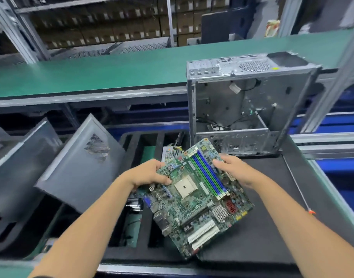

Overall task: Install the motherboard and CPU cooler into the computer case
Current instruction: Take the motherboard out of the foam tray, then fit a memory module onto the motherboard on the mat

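A green motherboard (200, 199) with blue and green memory slots and a white CPU socket hangs tilted above the black foam mat. My left hand (150, 173) grips its left edge, thumb on top of the board. My right hand (234, 169) grips its right edge beside the memory slots. The open grey computer case (242, 105) stands behind the board at the right, its inside bare but for loose cables. No CPU cooler shows.
A black foam tray (144, 141) with slots sits under the board; a silver part with cables lies in it. Two grey case side panels (80, 165) lean at the left. A thin screwdriver (300, 189) lies on the mat at the right. A green conveyor (112, 71) runs behind.
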### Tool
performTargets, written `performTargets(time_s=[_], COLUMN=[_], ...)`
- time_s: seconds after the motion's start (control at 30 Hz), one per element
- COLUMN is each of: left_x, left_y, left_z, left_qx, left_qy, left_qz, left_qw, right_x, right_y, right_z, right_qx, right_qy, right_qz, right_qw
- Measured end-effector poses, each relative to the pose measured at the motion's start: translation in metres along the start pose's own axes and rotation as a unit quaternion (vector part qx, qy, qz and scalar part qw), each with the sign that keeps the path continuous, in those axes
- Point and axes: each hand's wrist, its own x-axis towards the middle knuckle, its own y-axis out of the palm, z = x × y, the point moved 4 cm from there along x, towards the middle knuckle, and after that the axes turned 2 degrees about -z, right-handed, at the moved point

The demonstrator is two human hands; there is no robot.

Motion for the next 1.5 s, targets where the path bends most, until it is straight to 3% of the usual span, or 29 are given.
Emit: performTargets(time_s=[0.23, 0.37, 0.47, 0.8, 1.07, 1.2, 1.3, 1.43, 1.5], left_x=[0.039, 0.052, 0.058, 0.059, 0.061, 0.067, 0.069, 0.071, 0.066], left_y=[0.101, 0.151, 0.18, 0.21, 0.22, 0.22, 0.213, 0.184, 0.168], left_z=[0.0, 0.0, -0.003, -0.01, -0.022, -0.027, -0.029, -0.026, -0.029], left_qx=[-0.213, -0.327, -0.366, -0.368, -0.409, -0.392, -0.34, -0.142, -0.042], left_qy=[-0.078, -0.15, -0.201, -0.238, -0.269, -0.273, -0.272, -0.25, -0.239], left_qz=[-0.007, -0.046, -0.081, -0.165, -0.199, -0.192, -0.169, -0.204, -0.229], left_qw=[0.974, 0.932, 0.905, 0.884, 0.849, 0.857, 0.884, 0.936, 0.943], right_x=[-0.005, -0.006, -0.002, 0.013, 0.028, 0.031, 0.032, 0.034, 0.036], right_y=[-0.061, -0.081, -0.086, -0.066, -0.063, -0.068, -0.07, -0.072, -0.071], right_z=[-0.036, -0.053, -0.067, -0.094, -0.095, -0.105, -0.108, -0.106, -0.104], right_qx=[-0.169, -0.369, -0.401, -0.416, -0.426, -0.44, -0.442, -0.447, -0.448], right_qy=[0.009, 0.003, 0.01, 0.004, -0.027, -0.012, -0.011, -0.006, -0.009], right_qz=[-0.132, -0.217, -0.179, -0.028, -0.029, -0.011, -0.01, -0.007, -0.014], right_qw=[0.977, 0.904, 0.898, 0.909, 0.904, 0.898, 0.897, 0.895, 0.894])
